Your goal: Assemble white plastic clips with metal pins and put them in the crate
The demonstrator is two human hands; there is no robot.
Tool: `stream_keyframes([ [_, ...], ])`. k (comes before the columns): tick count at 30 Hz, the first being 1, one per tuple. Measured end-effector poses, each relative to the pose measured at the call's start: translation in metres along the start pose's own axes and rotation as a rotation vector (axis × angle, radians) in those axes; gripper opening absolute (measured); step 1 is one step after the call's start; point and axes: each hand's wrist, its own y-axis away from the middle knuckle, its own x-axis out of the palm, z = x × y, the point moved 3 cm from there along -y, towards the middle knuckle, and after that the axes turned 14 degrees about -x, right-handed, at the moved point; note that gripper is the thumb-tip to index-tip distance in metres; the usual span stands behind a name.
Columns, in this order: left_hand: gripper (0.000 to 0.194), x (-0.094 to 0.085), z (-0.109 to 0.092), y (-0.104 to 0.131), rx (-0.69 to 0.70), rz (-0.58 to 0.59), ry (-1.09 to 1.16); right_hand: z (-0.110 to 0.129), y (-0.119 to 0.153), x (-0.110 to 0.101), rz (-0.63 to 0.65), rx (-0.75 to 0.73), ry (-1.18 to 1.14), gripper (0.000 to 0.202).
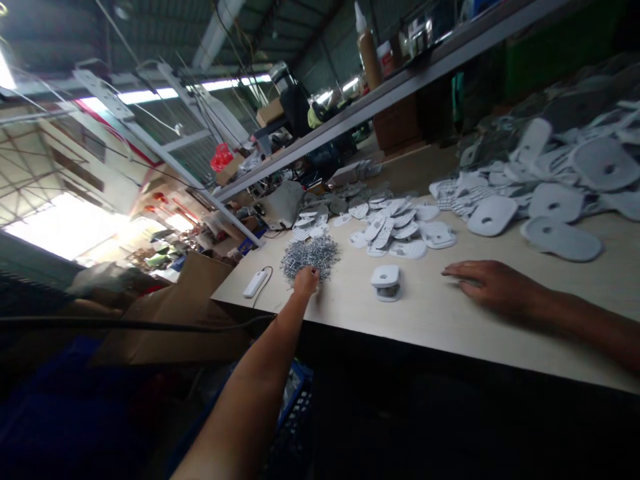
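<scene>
My left hand (306, 281) is at the near edge of a heap of small metal screws or nails (313, 255), its fingers pinched together; what they hold is too small to make out. My right hand (483, 283) hovers over or rests on the pale tabletop (430, 320), fingers stretched out and nothing in them. Between the hands stands a small white assembly (386, 283), one rounded plate above another with a darker middle. Behind it lies a pile of white rounded plates (395, 227).
A larger heap of white and grey plates (555, 193) covers the table's back right. At the left corner lies a white power strip (255, 283) with a cord. A shelf (350, 120) with bottles crosses above. Cardboard (195, 300) and a blue crate (295, 393) are below the table.
</scene>
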Motion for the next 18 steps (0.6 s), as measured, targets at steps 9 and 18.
stream_keyframes([
  [9, 0.034, -0.008, -0.011, 0.009, 0.0, 0.035, -0.296, -0.006, 0.008, 0.015, -0.197, 0.027, -0.068, 0.036],
  [18, 0.033, -0.035, 0.0, 0.031, 0.044, -0.06, -0.436, -0.001, 0.004, 0.012, -0.279, 0.087, -0.153, 0.033],
])
